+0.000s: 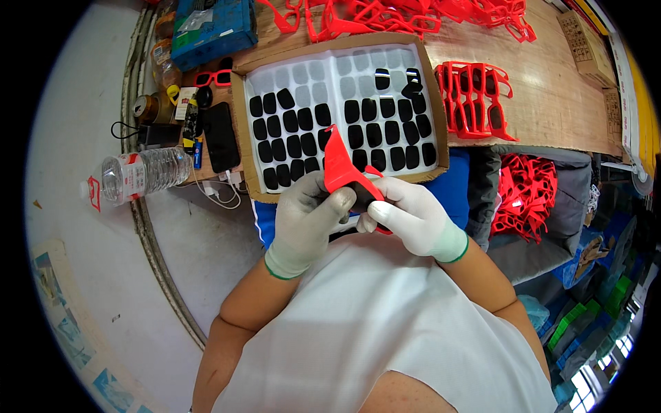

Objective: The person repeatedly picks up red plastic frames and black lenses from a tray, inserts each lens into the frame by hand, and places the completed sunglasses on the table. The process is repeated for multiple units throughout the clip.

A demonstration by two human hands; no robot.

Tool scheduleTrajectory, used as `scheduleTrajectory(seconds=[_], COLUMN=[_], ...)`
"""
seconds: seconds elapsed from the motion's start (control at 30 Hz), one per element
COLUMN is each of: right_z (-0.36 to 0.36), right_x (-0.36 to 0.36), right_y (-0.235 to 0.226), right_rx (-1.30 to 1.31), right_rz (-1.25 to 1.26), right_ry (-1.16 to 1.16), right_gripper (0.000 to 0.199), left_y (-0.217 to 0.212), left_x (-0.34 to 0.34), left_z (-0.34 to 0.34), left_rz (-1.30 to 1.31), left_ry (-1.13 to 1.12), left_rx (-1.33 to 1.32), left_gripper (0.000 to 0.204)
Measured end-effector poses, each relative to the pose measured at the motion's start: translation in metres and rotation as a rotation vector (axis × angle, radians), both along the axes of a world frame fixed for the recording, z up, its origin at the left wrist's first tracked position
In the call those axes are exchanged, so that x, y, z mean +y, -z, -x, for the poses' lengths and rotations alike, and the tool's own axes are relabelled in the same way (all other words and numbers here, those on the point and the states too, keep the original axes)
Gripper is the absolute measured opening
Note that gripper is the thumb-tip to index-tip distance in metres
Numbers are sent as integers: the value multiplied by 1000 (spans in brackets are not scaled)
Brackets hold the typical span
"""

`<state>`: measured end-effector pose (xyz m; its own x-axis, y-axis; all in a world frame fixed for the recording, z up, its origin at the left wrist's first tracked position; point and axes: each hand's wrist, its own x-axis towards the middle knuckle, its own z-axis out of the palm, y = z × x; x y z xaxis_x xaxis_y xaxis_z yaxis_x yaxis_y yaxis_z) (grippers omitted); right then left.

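Observation:
Both of my hands wear white gloves with green cuffs and meet in front of my chest, around a pair of red sunglasses (339, 164). My left hand (305, 215) pinches one side of them between thumb and fingers. My right hand (416, 215) grips the other side, its thumb near a dark lens. One red temple arm points up and away from me; the gloves hide part of the front. Just beyond my hands is a shallow cardboard tray (239, 113) lined with white sheets, where dark lenses (305, 118) lie in rows.
Red frames (375, 17) heap at the table's far side. Sunglasses with lenses (472, 100) stand grouped right of the tray. A grey bag (540, 258) holds red frames. Left are a phone (221, 138), a plastic bottle (146, 175), cables and a blue box (215, 33).

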<state>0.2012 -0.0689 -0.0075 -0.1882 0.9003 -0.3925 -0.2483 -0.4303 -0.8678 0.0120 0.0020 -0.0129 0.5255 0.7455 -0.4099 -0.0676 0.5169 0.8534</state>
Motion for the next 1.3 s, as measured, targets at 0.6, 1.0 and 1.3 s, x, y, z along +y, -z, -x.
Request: scheduleTrajectory(seconds=[0.6, 1.0, 1.3], right_z=[-2, 9, 13], right_x=[3, 3, -5], right_y=[-3, -2, 7], right_rx=[-167, -468, -413], right_rz=[-115, -203, -217], right_ry=[-41, 49, 83], right_gripper=[24, 18, 18], left_y=[-11, 0, -2], left_x=[9, -4, -1], left_z=[3, -21, -18], left_rz=[48, -279, -191], left_ry=[57, -54, -4], left_rx=[36, 331, 266], left_gripper=[20, 21, 17])
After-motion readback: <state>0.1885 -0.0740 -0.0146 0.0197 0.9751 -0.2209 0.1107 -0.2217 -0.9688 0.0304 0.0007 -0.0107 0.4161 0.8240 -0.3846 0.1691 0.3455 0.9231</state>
